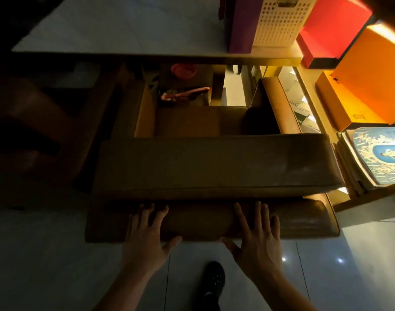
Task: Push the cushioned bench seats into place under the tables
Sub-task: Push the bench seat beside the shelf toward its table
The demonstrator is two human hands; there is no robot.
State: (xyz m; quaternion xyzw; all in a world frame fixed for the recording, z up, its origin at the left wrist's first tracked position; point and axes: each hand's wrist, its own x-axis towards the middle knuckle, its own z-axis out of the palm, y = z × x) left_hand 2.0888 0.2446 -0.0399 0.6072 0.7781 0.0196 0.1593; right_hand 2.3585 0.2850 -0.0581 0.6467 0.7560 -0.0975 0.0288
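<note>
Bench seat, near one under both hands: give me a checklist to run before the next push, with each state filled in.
1. Left hand flat on the near bench seat: ok.
2. Right hand flat on it, fingers spread: ok.
3. Hands placed evenly about the middle: ok.
4. Table edge ahead of the seat: ok.
5. Space under the table free: not ok, the upper bench seat and clutter lie ahead.
6. Foot behind the seat: ok.

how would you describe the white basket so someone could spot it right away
Start at the white table across the top of the view. At its right end a row of boxes stands; the basket is between the purple box and the red box. Only it has a grid of holes.
</note>
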